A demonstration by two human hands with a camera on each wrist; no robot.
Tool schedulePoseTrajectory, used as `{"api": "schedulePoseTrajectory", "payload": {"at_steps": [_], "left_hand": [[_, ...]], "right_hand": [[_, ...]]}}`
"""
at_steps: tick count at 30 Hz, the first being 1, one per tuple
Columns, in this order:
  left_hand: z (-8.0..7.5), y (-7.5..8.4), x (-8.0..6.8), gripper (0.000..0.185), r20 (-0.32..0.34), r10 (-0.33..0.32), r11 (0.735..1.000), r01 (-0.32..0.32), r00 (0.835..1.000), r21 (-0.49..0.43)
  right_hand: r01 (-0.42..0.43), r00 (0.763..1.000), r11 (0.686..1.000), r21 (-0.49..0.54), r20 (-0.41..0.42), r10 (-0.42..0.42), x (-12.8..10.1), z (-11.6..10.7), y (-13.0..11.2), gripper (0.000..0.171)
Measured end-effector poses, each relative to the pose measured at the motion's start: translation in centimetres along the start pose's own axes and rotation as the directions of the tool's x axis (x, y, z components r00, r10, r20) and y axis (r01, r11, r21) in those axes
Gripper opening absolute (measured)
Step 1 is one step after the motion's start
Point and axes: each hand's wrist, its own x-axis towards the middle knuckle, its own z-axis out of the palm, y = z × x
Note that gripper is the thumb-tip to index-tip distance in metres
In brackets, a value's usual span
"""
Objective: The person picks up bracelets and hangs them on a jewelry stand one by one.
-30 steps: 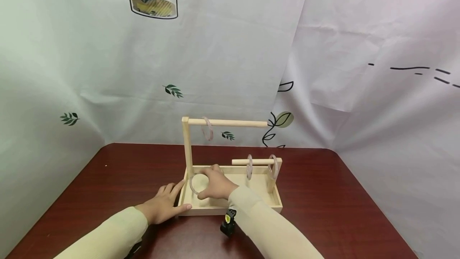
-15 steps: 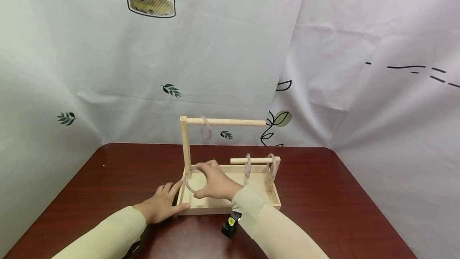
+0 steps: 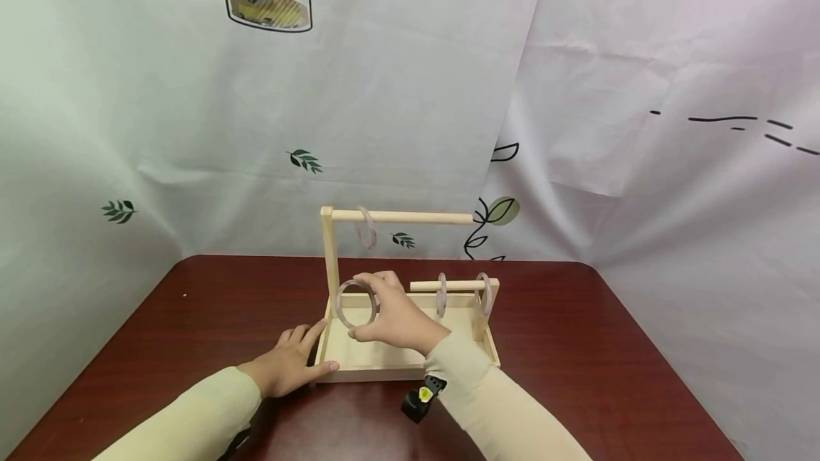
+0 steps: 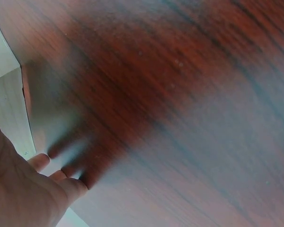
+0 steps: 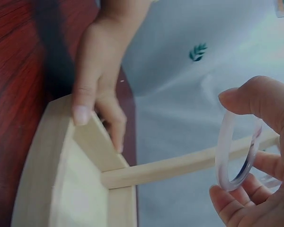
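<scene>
In the head view my right hand point(image 3: 397, 315) pinches a translucent bangle point(image 3: 338, 304) between thumb and fingers, above the left part of a pale wooden tray point(image 3: 378, 375). The right wrist view shows the bangle point(image 5: 223, 156) upright, gripped at its edges. My left hand point(image 3: 288, 363) rests at the tray's left end, thumb at the front corner and fingers extended along the side. On the tray's tall upper bar point(image 3: 423, 218) hangs a pinkish bangle point(image 3: 372, 233). Two more bangles, one nearer the free end point(image 3: 442, 301) and one by the post point(image 3: 490, 299), hang from the lower bar point(image 3: 423, 286).
The tray stands on a dark red wooden table point(image 3: 576, 347). A tall post point(image 3: 331, 255) rises at its left end, and a short post point(image 3: 482, 322) at its right. Behind hangs a white curtain point(image 3: 410, 91) printed with leaves.
My right hand has lifted the bangle up from low in the tray, and the bangle now faces the head camera more squarely. The left hand has stayed at the tray's end.
</scene>
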Motion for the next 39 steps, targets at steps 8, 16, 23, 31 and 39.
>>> {"api": "schedulePoseTrajectory", "payload": {"at_steps": [8, 16, 23, 31, 39], "left_hand": [[0.1, -0.1, -0.1, 0.092, -0.007, 0.003, 1.0, -0.003, 1.0, -0.012], [0.0, 0.1, -0.2, 0.091, -0.006, -0.012, 1.0, 0.012, 1.0, -0.007], [0.1, 0.0, 0.0, 0.092, 0.009, -0.012, 1.0, 0.012, 1.0, -0.011], [0.1, 0.0, 0.1, 0.092, 0.007, -0.021, 1.0, 0.021, 1.0, -0.005], [0.0, 0.2, 0.0, 0.092, 0.005, -0.028, 1.0, 0.028, 1.0, 0.001]], "right_hand": [[0.033, 0.998, 0.996, 0.08, -0.061, -0.028, -0.7, -1.6, -0.6, 0.078], [0.074, 0.991, 0.987, 0.143, -0.125, -0.056, -0.8, -3.2, -0.3, 0.077], [0.029, 0.98, 0.981, 0.192, -0.2, 0.01, -1.2, -4.6, 0.0, 0.082], [-0.02, 0.957, 0.975, 0.22, -0.277, 0.082, -1.6, -6.0, 0.4, 0.08], [-0.025, 0.936, 0.977, 0.212, -0.338, 0.097, -2.0, -7.1, 0.7, 0.081]]}}
